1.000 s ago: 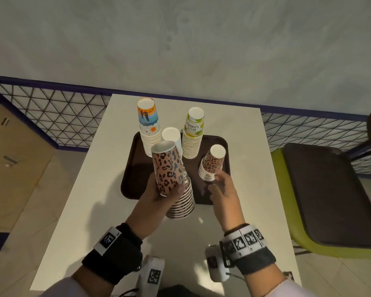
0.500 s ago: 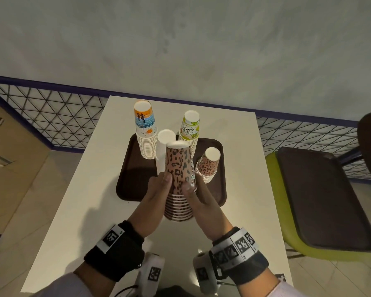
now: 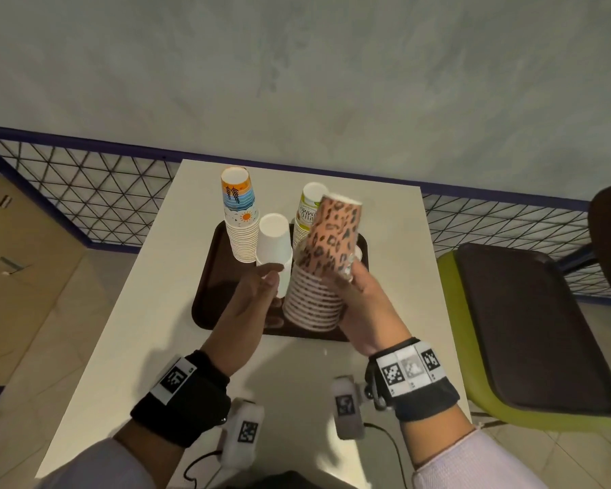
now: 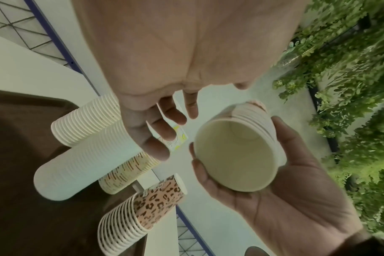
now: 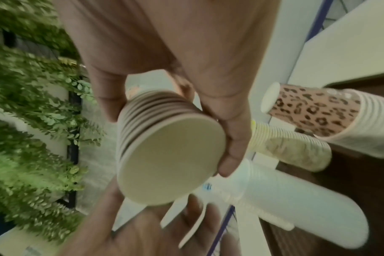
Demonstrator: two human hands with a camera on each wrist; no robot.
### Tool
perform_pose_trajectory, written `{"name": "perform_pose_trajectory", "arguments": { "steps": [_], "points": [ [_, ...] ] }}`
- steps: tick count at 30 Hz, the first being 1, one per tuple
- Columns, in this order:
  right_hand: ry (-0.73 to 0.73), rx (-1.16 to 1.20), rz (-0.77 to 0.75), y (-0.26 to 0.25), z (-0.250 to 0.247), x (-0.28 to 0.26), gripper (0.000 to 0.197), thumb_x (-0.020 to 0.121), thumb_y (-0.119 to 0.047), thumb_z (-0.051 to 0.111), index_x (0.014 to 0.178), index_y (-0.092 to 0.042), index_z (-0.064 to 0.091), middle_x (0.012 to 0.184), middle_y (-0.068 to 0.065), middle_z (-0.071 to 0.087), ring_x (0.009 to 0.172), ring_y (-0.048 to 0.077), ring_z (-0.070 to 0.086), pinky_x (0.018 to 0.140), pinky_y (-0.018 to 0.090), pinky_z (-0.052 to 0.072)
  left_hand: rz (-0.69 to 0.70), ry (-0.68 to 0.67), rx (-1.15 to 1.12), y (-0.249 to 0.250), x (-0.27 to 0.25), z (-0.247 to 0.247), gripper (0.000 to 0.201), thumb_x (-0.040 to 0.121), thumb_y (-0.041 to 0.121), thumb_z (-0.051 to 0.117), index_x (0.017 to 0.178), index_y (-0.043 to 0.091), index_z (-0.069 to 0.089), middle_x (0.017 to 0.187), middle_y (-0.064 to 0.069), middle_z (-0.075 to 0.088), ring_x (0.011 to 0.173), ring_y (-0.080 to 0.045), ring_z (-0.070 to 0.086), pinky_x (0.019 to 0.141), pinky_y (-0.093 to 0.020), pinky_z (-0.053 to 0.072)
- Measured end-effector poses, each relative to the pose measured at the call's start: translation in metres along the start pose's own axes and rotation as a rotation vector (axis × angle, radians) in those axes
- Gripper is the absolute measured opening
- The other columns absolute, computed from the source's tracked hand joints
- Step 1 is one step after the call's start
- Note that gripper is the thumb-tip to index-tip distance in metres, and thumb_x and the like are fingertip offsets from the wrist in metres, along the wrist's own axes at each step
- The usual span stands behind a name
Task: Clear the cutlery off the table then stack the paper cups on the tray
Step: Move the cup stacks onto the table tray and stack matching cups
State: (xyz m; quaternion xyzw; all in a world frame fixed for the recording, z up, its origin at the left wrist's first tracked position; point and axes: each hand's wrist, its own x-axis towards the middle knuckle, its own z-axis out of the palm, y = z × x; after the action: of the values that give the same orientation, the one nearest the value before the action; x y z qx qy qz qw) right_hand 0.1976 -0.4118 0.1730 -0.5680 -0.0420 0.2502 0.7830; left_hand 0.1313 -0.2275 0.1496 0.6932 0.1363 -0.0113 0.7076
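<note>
My right hand (image 3: 346, 280) grips a stack of leopard-print paper cups (image 3: 327, 255), lifted and tilted right over the front of the brown tray (image 3: 212, 294). The left wrist view looks into that stack's open mouth (image 4: 237, 154). My left hand (image 3: 272, 280) is beside it with relaxed fingers and holds nothing; its thumb is near the white cup stack (image 3: 274, 241). On the tray also stand a blue-and-orange stack (image 3: 239, 213), a green-and-yellow stack (image 3: 307, 210) and a shorter leopard stack (image 4: 143, 207), mostly hidden in the head view.
The tray lies on a white table (image 3: 156, 294) that ends at a wire mesh fence (image 3: 85, 199) and a grey wall. A green chair with a dark seat (image 3: 529, 330) stands close on the right. A cardboard box (image 3: 22, 259) is on the floor at left.
The leopard stack stood on the table before the tray in my left hand. Both hands then held it; now the right hand alone has lifted and tilted it, and the left has let go.
</note>
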Motion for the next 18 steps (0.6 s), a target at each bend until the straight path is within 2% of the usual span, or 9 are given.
{"name": "perform_pose_trajectory", "arguments": {
  "steps": [2, 4, 5, 7, 9, 11, 13, 16, 18],
  "points": [
    [0.109, 0.03, -0.069, -0.013, -0.006, 0.008, 0.067, 0.079, -0.02, 0.078, 0.139, -0.012, 0.05, 0.137, 0.015, 0.063, 0.128, 0.033, 0.059, 0.106, 0.053, 0.049, 0.032, 0.041, 0.083, 0.011, 0.006, -0.004, 0.043, 0.098, 0.053, 0.059, 0.134, 0.03, 0.053, 0.108, 0.002, 0.06, 0.103, -0.018, 0.063, 0.084, -0.036, 0.062],
    [0.216, 0.036, -0.114, -0.025, -0.014, 0.018, 0.061, 0.078, -0.014, 0.079, 0.133, -0.017, 0.051, 0.133, 0.012, 0.065, 0.123, 0.03, 0.064, 0.101, 0.049, 0.053, 0.05, 0.042, 0.15, 0.021, 0.015, -0.01, 0.036, 0.102, 0.033, 0.058, 0.137, 0.028, 0.049, 0.109, 0.0, 0.06, 0.106, -0.02, 0.063, 0.083, -0.034, 0.061],
    [0.261, 0.028, -0.133, -0.03, -0.018, 0.023, 0.056, 0.081, -0.01, 0.078, 0.129, -0.018, 0.051, 0.13, 0.011, 0.066, 0.12, 0.028, 0.066, 0.101, 0.05, 0.054, 0.057, 0.043, 0.18, 0.026, 0.021, -0.014, 0.038, 0.102, 0.032, 0.061, 0.138, 0.027, 0.048, 0.108, -0.001, 0.06, 0.107, -0.021, 0.064, 0.082, -0.033, 0.06],
    [0.35, -0.001, -0.178, -0.037, -0.028, 0.036, 0.054, 0.082, -0.005, 0.078, 0.126, -0.018, 0.05, 0.126, 0.009, 0.068, 0.115, 0.026, 0.068, 0.1, 0.052, 0.055, 0.097, 0.073, 0.269, 0.033, 0.03, -0.019, 0.053, 0.091, 0.047, 0.067, 0.137, 0.03, 0.048, 0.106, -0.001, 0.056, 0.101, -0.02, 0.065, 0.083, -0.036, 0.06],
    [0.438, -0.064, -0.222, -0.038, -0.037, 0.05, 0.06, 0.077, -0.009, 0.081, 0.127, -0.02, 0.048, 0.122, 0.005, 0.068, 0.113, 0.023, 0.068, 0.099, 0.048, 0.056, 0.159, 0.137, 0.364, 0.038, 0.038, -0.02, 0.059, 0.081, 0.053, 0.068, 0.134, 0.033, 0.05, 0.107, 0.003, 0.047, 0.096, -0.02, 0.061, 0.093, -0.043, 0.058],
    [0.503, -0.19, -0.251, -0.034, -0.046, 0.063, 0.064, 0.078, -0.01, 0.082, 0.129, -0.022, 0.045, 0.118, -0.001, 0.067, 0.108, 0.016, 0.068, 0.096, 0.043, 0.057, 0.19, 0.22, 0.435, 0.043, 0.046, -0.016, 0.056, 0.085, 0.037, 0.074, 0.136, 0.031, 0.051, 0.113, 0.003, 0.04, 0.108, -0.024, 0.059, 0.108, -0.042, 0.049],
    [0.529, -0.32, -0.261, -0.024, -0.054, 0.073, 0.067, 0.079, -0.014, 0.084, 0.13, -0.023, 0.041, 0.113, -0.007, 0.065, 0.101, 0.006, 0.067, 0.09, 0.033, 0.056, 0.185, 0.249, 0.5, 0.048, 0.054, -0.013, 0.059, 0.088, 0.028, 0.076, 0.141, 0.034, 0.048, 0.124, 0.001, 0.035, 0.121, -0.024, 0.055, 0.116, -0.037, 0.042],
    [0.525, -0.476, -0.24, -0.003, -0.063, 0.083, 0.07, 0.078, -0.014, 0.084, 0.128, -0.026, 0.036, 0.106, -0.015, 0.06, 0.091, -0.003, 0.063, 0.079, 0.018, 0.05, 0.195, 0.211, 0.656, 0.051, 0.067, -0.01, 0.066, 0.087, 0.034, 0.075, 0.145, 0.039, 0.044, 0.133, -0.003, 0.031, 0.133, -0.029, 0.043, 0.12, -0.042, 0.034],
    [0.513, -0.538, -0.215, 0.014, -0.069, 0.088, 0.071, 0.077, -0.014, 0.086, 0.125, -0.026, 0.035, 0.105, -0.013, 0.06, 0.091, -0.004, 0.063, 0.082, 0.021, 0.05, 0.184, 0.176, 0.769, 0.05, 0.074, -0.008, 0.068, 0.088, 0.038, 0.073, 0.148, 0.041, 0.041, 0.139, -0.007, 0.032, 0.135, -0.031, 0.036, 0.118, -0.044, 0.03]
  ]
}}
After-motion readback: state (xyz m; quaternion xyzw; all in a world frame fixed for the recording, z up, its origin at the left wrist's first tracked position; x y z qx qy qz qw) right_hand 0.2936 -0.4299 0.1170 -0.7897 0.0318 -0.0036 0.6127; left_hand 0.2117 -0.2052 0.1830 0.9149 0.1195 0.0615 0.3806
